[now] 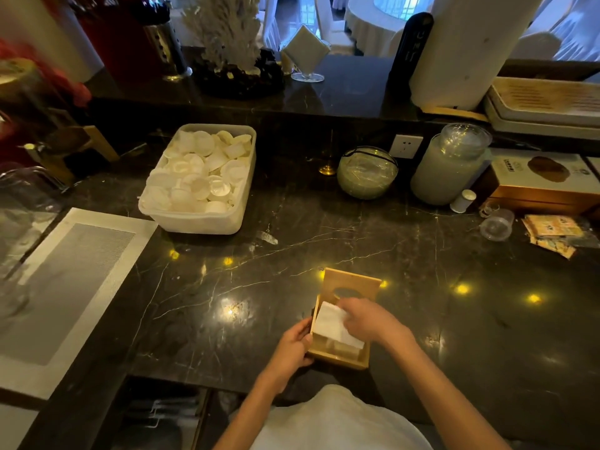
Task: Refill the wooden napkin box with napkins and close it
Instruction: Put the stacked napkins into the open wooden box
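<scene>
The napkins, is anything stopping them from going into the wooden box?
Nothing visible blocks them. The lid stands open at the far side of the wooden box, and the right hand is pressing the white napkins straight into the opening. The left hand rests on the box's outer side, outside the opening.

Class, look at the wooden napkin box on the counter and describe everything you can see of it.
The wooden napkin box is light, bamboo-like wood, standing near the front edge of the dark marble counter. Its lid, with an oval slot, is tipped up at the far side. White napkins fill it. The left hand steadies its left wall; the right hand presses the napkins.
</scene>
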{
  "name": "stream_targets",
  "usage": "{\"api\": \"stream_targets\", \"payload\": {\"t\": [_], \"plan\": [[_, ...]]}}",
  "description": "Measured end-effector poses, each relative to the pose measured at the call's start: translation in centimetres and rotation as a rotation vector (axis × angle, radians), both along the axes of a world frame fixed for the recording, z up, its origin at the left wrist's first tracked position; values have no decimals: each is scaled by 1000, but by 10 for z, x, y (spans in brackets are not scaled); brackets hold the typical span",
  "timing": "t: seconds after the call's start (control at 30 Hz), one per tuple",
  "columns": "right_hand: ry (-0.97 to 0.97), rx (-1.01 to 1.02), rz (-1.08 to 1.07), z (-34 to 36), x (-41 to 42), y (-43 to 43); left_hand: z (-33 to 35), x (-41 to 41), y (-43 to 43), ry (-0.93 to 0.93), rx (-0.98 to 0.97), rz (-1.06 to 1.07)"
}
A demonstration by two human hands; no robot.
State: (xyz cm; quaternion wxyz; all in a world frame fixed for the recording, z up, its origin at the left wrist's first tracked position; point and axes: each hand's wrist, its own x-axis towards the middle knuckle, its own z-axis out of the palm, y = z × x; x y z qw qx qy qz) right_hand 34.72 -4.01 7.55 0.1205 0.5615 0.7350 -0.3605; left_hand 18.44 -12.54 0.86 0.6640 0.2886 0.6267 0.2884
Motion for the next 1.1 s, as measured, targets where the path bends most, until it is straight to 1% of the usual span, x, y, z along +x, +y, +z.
{"api": "stream_targets", "payload": {"t": [0.07,0.13,0.37,0.9,1.0,1.1], "plan": [[-107,-20,74,-4,-12,1,0,0,0,5,4,-8],[-163,-57,115,-11,-18,2,-1,-1,0,2,8,-10],[-201,-149,134,-46,-24,-6,-9,0,-1,23,5,2],[-181,-196,42,-61,-28,-5,-11,-2,-2,0,43,2],[-160,-174,27,-63,-27,-8,-12,-3,-3,-2,48,3],[-129,-98,13,-65,-26,-10,-11,-2,-5,5,50,10]]}}
